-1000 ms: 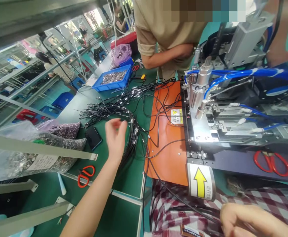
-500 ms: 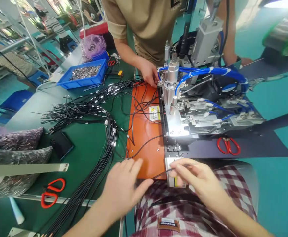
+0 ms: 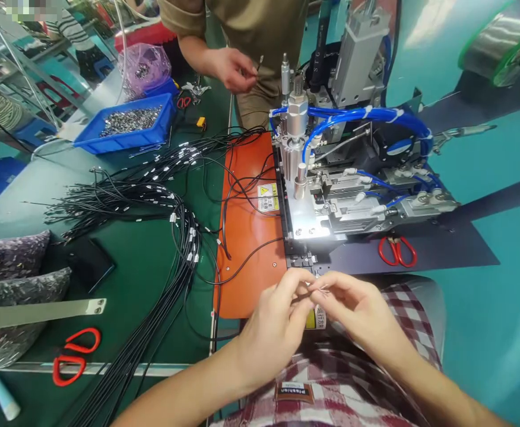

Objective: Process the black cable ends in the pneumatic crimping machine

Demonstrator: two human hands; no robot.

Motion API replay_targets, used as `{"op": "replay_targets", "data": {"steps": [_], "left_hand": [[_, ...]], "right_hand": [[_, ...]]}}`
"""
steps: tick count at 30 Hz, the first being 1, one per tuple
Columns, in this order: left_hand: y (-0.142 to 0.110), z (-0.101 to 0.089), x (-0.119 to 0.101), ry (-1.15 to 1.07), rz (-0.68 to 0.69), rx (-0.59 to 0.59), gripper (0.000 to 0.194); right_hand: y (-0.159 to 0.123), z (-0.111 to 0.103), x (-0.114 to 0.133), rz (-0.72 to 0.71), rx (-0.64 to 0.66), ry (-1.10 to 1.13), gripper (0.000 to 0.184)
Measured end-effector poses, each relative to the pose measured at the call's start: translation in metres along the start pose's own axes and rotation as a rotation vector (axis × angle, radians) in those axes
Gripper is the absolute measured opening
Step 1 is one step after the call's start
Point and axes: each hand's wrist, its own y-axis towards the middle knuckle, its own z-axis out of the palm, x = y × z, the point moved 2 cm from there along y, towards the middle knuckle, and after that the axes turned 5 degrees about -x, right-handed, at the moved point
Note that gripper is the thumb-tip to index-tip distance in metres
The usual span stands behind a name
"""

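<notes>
Between pinching fingertips of left hand [image 3: 274,323] and right hand [image 3: 358,302]: black cable [image 3: 302,296], thin wire ends [image 3: 323,289] showing by right fingertips. Beyond fingers, metal machine [image 3: 307,219]; left of them, cable bundle [image 3: 180,255].

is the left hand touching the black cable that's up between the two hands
Touching. The head view shows the black cable pinched in the left hand, with no gap between them.

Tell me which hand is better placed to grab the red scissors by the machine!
Probably the right hand: it's nearer those red scissors than the left hand. Both hold a black cable, though.
</notes>
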Motion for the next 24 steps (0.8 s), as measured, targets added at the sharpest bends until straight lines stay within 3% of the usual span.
{"op": "replay_targets", "data": {"steps": [3,7,11,17,24], "left_hand": [[0.011,0.001,0.006,-0.141,-0.084,-0.016,0.012],[0.018,0.002,0.013,-0.356,-0.193,0.032,0.018],[0.022,0.003,0.012,-0.434,-0.245,0.036,0.023],[0.022,0.002,0.008,-0.417,-0.288,-0.069,0.023],[0.021,0.005,0.009,-0.497,-0.293,-0.032,0.023]], "right_hand": [[0.002,-0.016,-0.001,0.073,0.026,0.039,0.027],[0.002,-0.029,-0.001,0.084,-0.092,0.047,0.021],[0.004,-0.022,0.003,0.071,-0.119,0.094,0.018],[0.0,-0.014,0.005,0.084,-0.068,0.152,0.018],[-0.001,-0.002,-0.004,0.191,-0.032,0.422,0.022]]}}
